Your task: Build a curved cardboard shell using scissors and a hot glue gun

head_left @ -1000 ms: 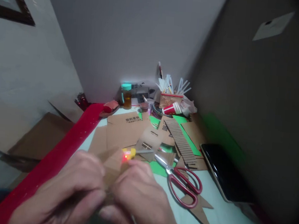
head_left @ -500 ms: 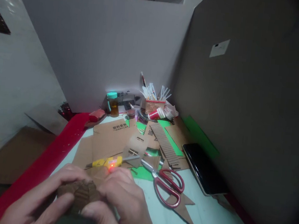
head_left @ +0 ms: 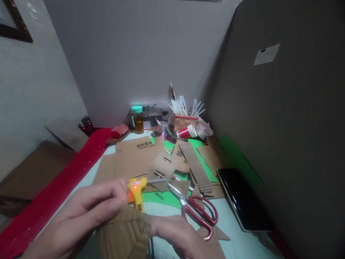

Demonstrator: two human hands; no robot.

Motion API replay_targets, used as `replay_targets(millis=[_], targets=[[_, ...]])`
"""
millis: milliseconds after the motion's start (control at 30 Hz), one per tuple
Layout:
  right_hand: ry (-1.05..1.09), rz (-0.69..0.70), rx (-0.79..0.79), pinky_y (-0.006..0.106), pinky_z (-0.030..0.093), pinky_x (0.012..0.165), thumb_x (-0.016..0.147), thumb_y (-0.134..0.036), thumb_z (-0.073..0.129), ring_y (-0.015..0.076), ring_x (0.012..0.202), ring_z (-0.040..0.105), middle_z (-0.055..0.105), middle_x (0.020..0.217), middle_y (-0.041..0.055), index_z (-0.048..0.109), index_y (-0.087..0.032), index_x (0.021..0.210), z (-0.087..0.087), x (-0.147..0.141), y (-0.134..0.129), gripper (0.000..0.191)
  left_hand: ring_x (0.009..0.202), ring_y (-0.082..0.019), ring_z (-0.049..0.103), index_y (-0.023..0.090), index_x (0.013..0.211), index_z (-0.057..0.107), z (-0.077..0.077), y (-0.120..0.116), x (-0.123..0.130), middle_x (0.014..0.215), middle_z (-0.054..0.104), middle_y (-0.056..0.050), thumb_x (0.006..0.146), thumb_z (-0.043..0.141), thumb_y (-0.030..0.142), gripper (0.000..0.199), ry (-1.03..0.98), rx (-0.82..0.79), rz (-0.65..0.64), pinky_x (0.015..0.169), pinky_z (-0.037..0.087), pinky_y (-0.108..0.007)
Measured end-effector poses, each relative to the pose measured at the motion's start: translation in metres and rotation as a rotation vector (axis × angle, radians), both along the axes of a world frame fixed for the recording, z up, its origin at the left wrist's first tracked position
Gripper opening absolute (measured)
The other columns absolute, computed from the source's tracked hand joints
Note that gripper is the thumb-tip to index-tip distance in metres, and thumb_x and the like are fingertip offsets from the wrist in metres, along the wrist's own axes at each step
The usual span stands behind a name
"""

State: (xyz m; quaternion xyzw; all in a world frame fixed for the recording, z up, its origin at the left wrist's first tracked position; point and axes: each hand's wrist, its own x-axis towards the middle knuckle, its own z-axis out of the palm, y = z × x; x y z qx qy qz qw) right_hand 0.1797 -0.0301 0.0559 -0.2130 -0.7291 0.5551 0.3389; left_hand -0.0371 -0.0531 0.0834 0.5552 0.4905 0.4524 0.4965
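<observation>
Between both hands, at the bottom of the head view, is a brown corrugated cardboard piece (head_left: 123,240) with folded, ridged faces. My left hand (head_left: 89,211) grips its left side and upper edge, fingers curled. On the right edge presses my right hand (head_left: 181,239), its lower part cut off by the frame. Just beyond my left fingertips lies a yellow hot glue gun (head_left: 137,189) with its light glowing orange. Red-handled scissors (head_left: 197,212) rest beyond my right hand, blades partly apart, over cut cardboard scraps (head_left: 220,233).
Flat cardboard sheets (head_left: 133,158), green paper (head_left: 171,199) and a corrugated strip (head_left: 196,166) cover the table's middle. A black phone (head_left: 241,200) lies at right. Behind stand a teal-lidded bottle (head_left: 137,120), a box of white sticks (head_left: 185,122) and a tipped red cup (head_left: 186,131). Grey panels (head_left: 131,53) enclose the back and right.
The cardboard piece has turned and come more fully into view between the hands. My right hand has shifted right, uncovering the glue gun's handle. The view has swung slightly left.
</observation>
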Motion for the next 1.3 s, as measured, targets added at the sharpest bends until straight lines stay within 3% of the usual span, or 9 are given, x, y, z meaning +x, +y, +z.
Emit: replay_targets(millis=[100,233,333,567,733,833,900,1033,1300], targets=[[-0.081,-0.016,0.089,0.023,0.051,0.092,0.087,-0.022,0.067,0.0193,0.107,0.065,0.069,0.114,0.0016,0.069,-0.026,0.114,-0.006,-0.001,0.004,0.027,0.07,-0.015,0.045,0.021,0.067,0.058,0.001,0.001,0.006,0.071,0.048,0.001,0.087,0.062,0.046,0.032,-0.093,-0.107,-0.016,0.062,0.038,-0.023],[0.039,-0.199,0.491,0.018,0.054,0.074,0.083,-0.01,0.051,0.0135,0.073,0.065,0.067,0.083,-0.0007,0.064,-0.023,0.095,-0.014,-0.017,0.01,0.022,0.07,-0.014,0.044,0.02,0.07,0.059,0.001,0.002,0.015,0.072,0.047,0.002,0.085,0.066,0.044,0.029,-0.108,-0.15,0.053,0.064,0.038,-0.022],[0.107,-0.225,0.626,0.018,0.052,0.076,0.09,-0.011,0.045,0.0129,0.076,0.063,0.066,0.087,0.0017,0.059,-0.022,0.093,-0.017,-0.028,0.011,0.018,0.067,-0.013,0.041,0.019,0.069,0.058,0.001,0.002,0.02,0.07,0.044,0.002,0.084,0.068,0.044,0.03,-0.136,-0.155,0.089,0.061,0.037,-0.022],[-0.219,-0.424,0.623,0.024,0.037,0.059,0.098,-0.02,0.045,0.0116,0.063,0.049,0.051,0.07,-0.0019,0.045,-0.019,0.075,-0.023,-0.019,0.016,0.022,0.064,-0.012,0.048,0.019,0.072,0.064,0.006,0.003,0.009,0.071,0.053,0.001,0.083,0.071,0.036,0.021,-0.423,-0.24,0.056,0.06,0.046,-0.02],[-0.301,-0.588,0.637,0.023,0.03,0.052,0.104,-0.024,0.044,0.009,0.051,0.039,0.042,0.061,-0.0045,0.041,-0.019,0.071,-0.049,0.016,0.031,0.033,0.065,-0.012,0.048,0.02,0.07,0.064,0.008,0.01,-0.016,0.074,0.055,0.001,0.081,0.071,0.045,0.028,-0.236,-0.036,0.28,0.052,0.045,-0.017],[-0.419,-0.639,0.695,0.022,0.034,0.048,0.102,-0.02,0.041,0.011,0.048,0.045,0.047,0.057,-0.0033,0.047,-0.02,0.074,-0.069,0.04,0.038,0.029,0.064,-0.012,0.045,0.021,0.077,0.067,0.007,0.021,-0.025,0.073,0.055,0.001,0.083,0.069,0.047,0.027,-0.076,0.003,0.28,0.052,0.041,-0.017],[-0.496,-0.665,0.745,0.023,0.042,0.052,0.099,-0.017,0.039,0.0155,0.056,0.057,0.06,0.068,0.0018,0.059,-0.019,0.097,-0.08,0.055,0.042,0.02,0.067,-0.014,0.047,0.02,0.078,0.068,0.009,0.03,-0.027,0.073,0.056,0.001,0.083,0.068,0.048,0.028,0.019,0.019,0.27,0.054,0.04,-0.019],[-0.604,-0.648,0.815,0.027,0.054,0.059,0.095,-0.022,0.046,0.0227,0.076,0.068,0.069,0.091,0.0093,0.055,-0.02,0.128,-0.097,0.07,0.046,0.034,0.067,-0.015,0.048,0.019,0.072,0.068,0.019,0.038,-0.021,0.072,0.057,0.0,0.08,0.07,0.045,0.027,0.122,0.072,0.239,0.054,0.035,-0.021],[-0.704,-0.575,0.772,0.029,0.057,0.061,0.095,-0.026,0.048,0.0233,0.076,0.067,0.065,0.089,0.0108,0.061,-0.019,0.106,-0.1,0.068,0.049,0.018,0.065,-0.014,0.05,0.019,0.066,0.068,0.035,0.034,-0.01,0.068,0.06,0.001,0.081,0.068,0.038,0.023,0.162,0.139,0.121,0.057,0.034,-0.023]])
